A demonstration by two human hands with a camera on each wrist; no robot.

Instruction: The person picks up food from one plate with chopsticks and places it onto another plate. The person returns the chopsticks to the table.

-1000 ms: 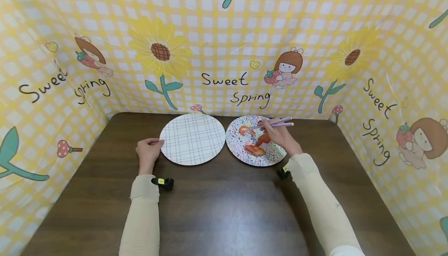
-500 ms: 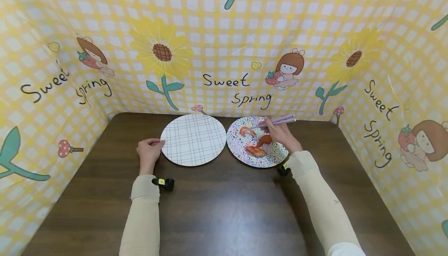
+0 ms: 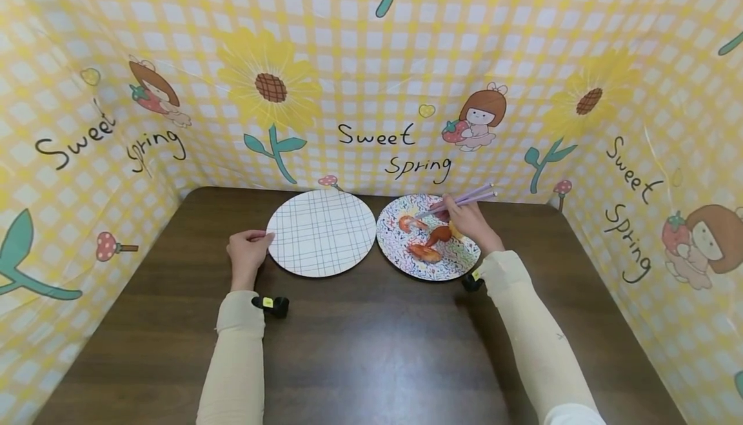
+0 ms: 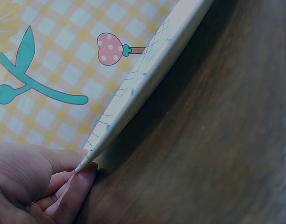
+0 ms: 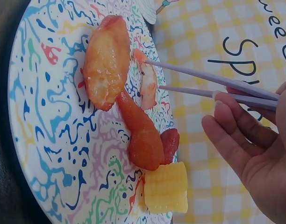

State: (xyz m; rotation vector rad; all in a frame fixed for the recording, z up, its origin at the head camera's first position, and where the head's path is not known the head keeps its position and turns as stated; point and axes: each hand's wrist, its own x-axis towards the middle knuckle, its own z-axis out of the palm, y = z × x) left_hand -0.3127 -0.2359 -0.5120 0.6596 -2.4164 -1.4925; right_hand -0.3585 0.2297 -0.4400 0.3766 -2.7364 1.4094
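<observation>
Lilac chopsticks (image 5: 208, 76) in the fingers (image 5: 228, 143) — tips (image 5: 151, 63) by a shrimp (image 5: 148, 85) on a patterned plate (image 5: 54, 119).

Lilac chopsticks (image 5: 196, 73) parted over a curled shrimp (image 5: 148, 88), with a grid-lined plate (image 3: 322, 235) alongside

The chopsticks are slim and held aslant, back ends raised, tips spread; in the right wrist view one tip appears to meet the shrimp's orange end, while the other stands just beside its pale body, contact unclear. The shrimp, white and orange, lies left of the middle of a squiggled plate (image 5: 54, 130), white with blue, pink, green, yellow and red marks. The grid-lined plate, round and white with thin dark lines, lies face up on the worktop (image 3: 371, 347), its left rim pinched, its right rim touching or nearly touching the squiggled plate.
</observation>
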